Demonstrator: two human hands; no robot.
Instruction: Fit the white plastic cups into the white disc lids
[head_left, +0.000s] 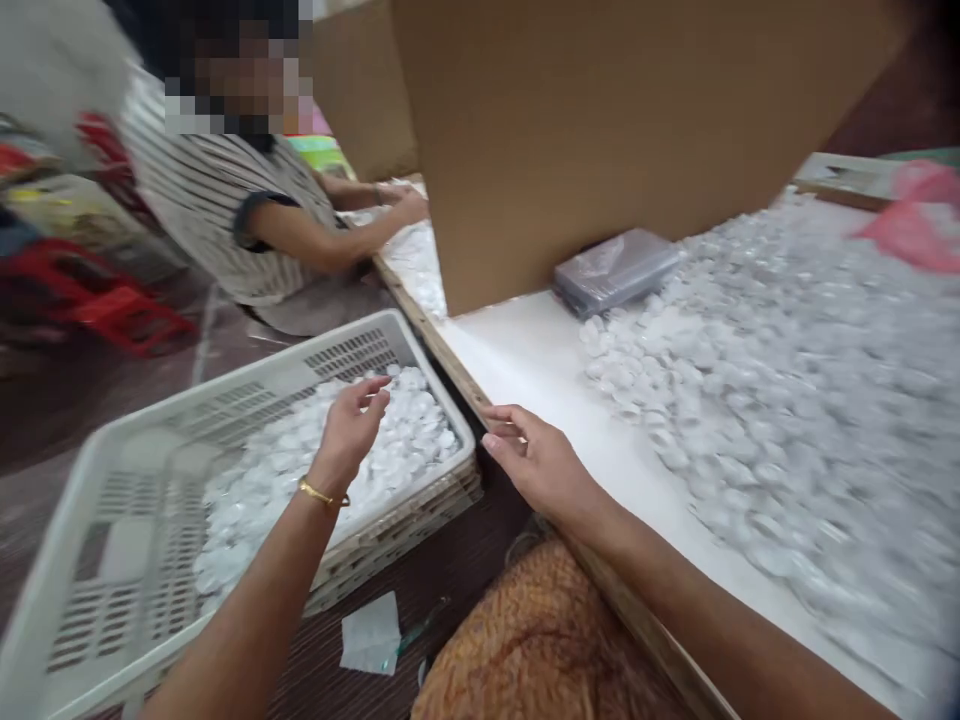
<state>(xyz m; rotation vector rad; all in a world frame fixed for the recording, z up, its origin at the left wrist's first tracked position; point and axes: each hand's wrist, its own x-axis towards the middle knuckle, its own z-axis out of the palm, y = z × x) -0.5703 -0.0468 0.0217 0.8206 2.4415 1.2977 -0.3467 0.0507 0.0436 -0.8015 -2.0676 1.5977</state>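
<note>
My left hand (354, 428), with a gold bracelet (324, 494) at the wrist, hovers over a white plastic basket (150, 425). Small, round, whitish translucent pieces (262, 500) are heaped inside it. Thumb and fingers are slightly apart, and no piece shows between them. My right hand (536, 460) is at the wooden edge (461, 385) of the white table. Its fingers are loosely bent with a gap to the thumb, and I see nothing held. Many similar pieces (787, 430) spread over the tabletop to the right of this hand.
A cardboard panel (600, 130) stands upright across the table, with a grey plastic box (619, 270) at its foot. Beyond, a person in a striped top (202, 190) works at the table. Red stools (112, 300) stand at left; a pink bag (919, 215) lies far right.
</note>
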